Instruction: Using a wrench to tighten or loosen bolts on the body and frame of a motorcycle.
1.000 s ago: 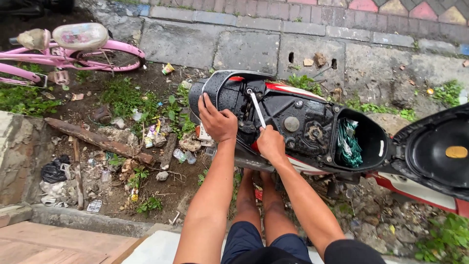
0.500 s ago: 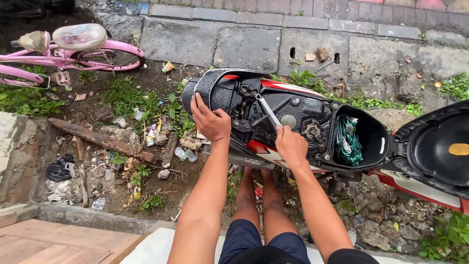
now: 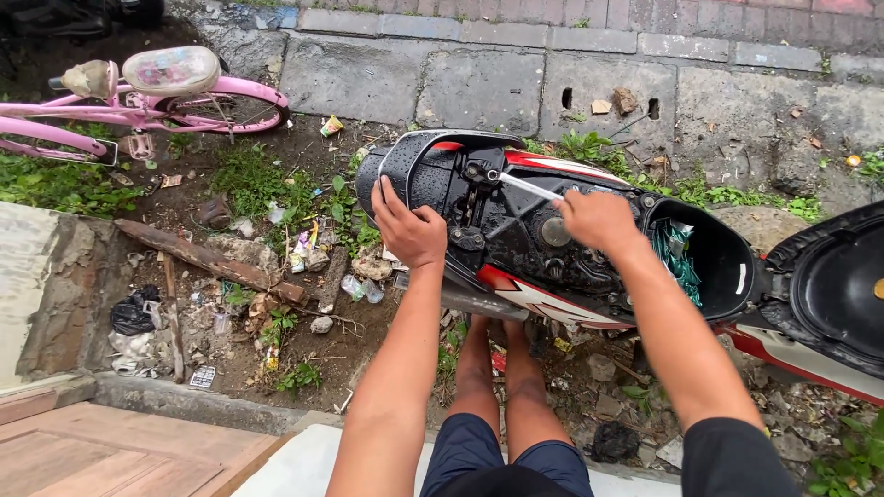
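Several scraps of litter: a small yellow-green wrapper [image 3: 331,125] on the dirt near the pink bicycle [image 3: 138,101], pale crumpled packets [image 3: 299,250] among weeds left of the scooter tail [image 3: 442,184], a flat white card [image 3: 202,376] near the concrete ledge. Left hand [image 3: 408,224] spread flat, fingers apart, on the wet black tail panel. Right hand [image 3: 599,219] closed around the handle of a silver screwdriver [image 3: 527,185], shaft angled up-left, tip at a fitting on the panel, between both hands.

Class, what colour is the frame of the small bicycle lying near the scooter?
Pink: the bicycle has a pink frame, seen clearly in the head view, upper left.
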